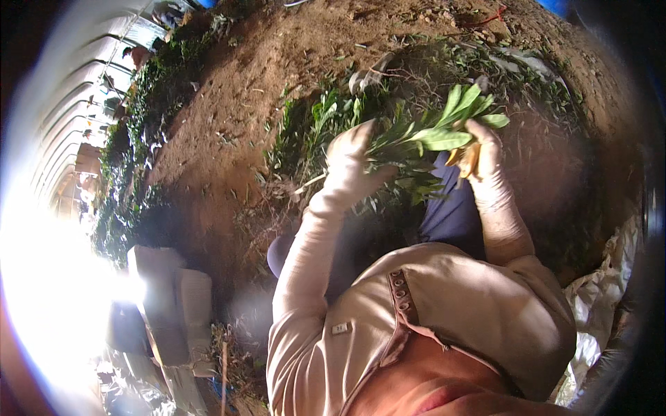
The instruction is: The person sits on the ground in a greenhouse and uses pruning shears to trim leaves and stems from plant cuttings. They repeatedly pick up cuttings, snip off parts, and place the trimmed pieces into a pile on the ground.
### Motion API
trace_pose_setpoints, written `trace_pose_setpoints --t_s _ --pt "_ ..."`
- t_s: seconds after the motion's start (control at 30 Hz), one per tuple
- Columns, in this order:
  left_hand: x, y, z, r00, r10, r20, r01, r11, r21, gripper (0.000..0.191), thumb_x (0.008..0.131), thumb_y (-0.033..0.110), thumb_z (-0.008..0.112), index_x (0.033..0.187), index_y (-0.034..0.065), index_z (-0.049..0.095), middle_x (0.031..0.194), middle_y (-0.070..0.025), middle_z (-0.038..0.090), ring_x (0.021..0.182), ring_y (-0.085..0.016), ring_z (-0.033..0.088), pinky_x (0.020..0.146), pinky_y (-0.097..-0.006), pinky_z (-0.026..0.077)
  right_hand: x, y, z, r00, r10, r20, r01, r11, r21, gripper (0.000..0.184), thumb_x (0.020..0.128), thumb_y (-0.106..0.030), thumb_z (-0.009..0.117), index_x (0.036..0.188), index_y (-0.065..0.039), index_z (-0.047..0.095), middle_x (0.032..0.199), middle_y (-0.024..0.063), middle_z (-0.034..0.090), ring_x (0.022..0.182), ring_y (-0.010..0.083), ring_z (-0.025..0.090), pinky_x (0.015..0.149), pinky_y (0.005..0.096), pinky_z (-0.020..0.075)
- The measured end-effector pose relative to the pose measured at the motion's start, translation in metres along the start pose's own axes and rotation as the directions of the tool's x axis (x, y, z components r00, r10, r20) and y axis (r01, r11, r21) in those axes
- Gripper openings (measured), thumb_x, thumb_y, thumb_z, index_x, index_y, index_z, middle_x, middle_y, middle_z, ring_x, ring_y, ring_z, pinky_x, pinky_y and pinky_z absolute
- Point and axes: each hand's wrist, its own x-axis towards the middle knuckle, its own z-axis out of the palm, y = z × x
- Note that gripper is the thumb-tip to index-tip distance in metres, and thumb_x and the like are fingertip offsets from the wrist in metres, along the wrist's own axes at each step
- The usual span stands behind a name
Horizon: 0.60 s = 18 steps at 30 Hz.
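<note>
My left hand (351, 143) is closed around the lower part of a bunch of leafy green cuttings (439, 138). The bunch points up and to the right, its broad leaves fanned out. My right hand (484, 148) is at the leafy end, thumb and fingers against the leaves. In its palm sits a yellow-orange object (468, 158), partly hidden by the fingers; I cannot tell what it is. Below both hands, a heap of leafy cuttings (322, 114) with thin bare roots or twigs lies on the soil, close to my dark-trousered knee (450, 203).
Brown soil (244, 88) spreads ahead. Along the left runs a long row of green plants (130, 140), beneath a hooped greenhouse cover (78, 78). Another person (138, 54) is beyond that row. Pale blocks (166, 301) and a thin stick (224, 374) lie lower left; crumpled white sheeting (593, 312) lies right.
</note>
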Motion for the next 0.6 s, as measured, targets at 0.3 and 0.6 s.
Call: trace_pose_setpoints --t_s 0.3,0.6 --pt "0.021 0.022 0.055 0.956 0.155 0.249 -0.146 0.988 -0.055 0.035 0.077 0.022 0.065 0.109 0.0091 0.059 0.093 -0.0102 0.062 0.092 -0.029 0.059 0.092 -0.0435 0.041 -0.049 -0.058 0.008 0.886 -0.385 -0.259 0.395 0.918 -0.013 0.031 0.078 -0.010 0.056 0.107 0.000 0.059 0.100 0.0147 0.064 0.089 0.0271 0.064 0.082 0.0402 0.0539" --pt "-0.018 -0.024 0.075 0.905 0.070 0.419 -0.136 0.982 0.130 0.026 0.083 0.037 0.062 0.079 0.0117 0.059 0.067 -0.0061 0.062 0.062 -0.026 0.061 0.082 -0.0387 0.045 -0.060 -0.105 -0.045 0.925 -0.351 -0.146 0.379 0.887 0.262 0.040 0.086 -0.017 0.051 0.123 -0.001 0.048 0.119 0.0181 0.056 0.108 0.0353 0.055 0.093 0.0541 0.0448"
